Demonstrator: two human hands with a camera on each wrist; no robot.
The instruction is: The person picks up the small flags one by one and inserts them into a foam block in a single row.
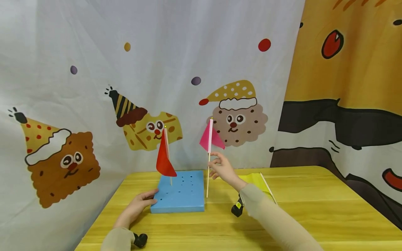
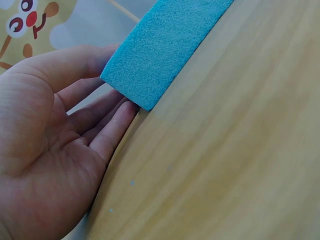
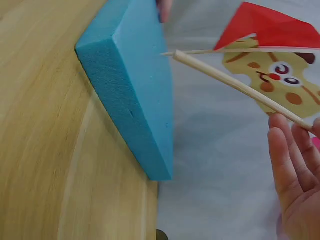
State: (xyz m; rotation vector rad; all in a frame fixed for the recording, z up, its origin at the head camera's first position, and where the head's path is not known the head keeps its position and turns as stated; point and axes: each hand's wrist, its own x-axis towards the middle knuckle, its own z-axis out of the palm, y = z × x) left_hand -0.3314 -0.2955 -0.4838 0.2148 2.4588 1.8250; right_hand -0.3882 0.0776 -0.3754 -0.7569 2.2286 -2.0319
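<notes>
A blue foam block (image 1: 185, 195) with small holes in its top lies on the wooden table. A red flag (image 1: 164, 157) stands in it on a thin stick, leaning slightly. My left hand (image 1: 138, 205) rests on the block's left edge, its fingers fairly straight against the side, as the left wrist view also shows. My right hand (image 1: 223, 169) pinches the wooden stick of a pink flag (image 1: 205, 137), holding it upright beside the block's right edge. The stick's bare lower end (image 3: 187, 59) points down; the pink cloth is mostly outside the right wrist view.
On the table (image 1: 314, 195), right of the block, lies a yellow flag (image 1: 255, 179) on a white stick, partly behind my right forearm. A cloth backdrop (image 1: 176, 35) printed with cartoon snacks hangs behind the table.
</notes>
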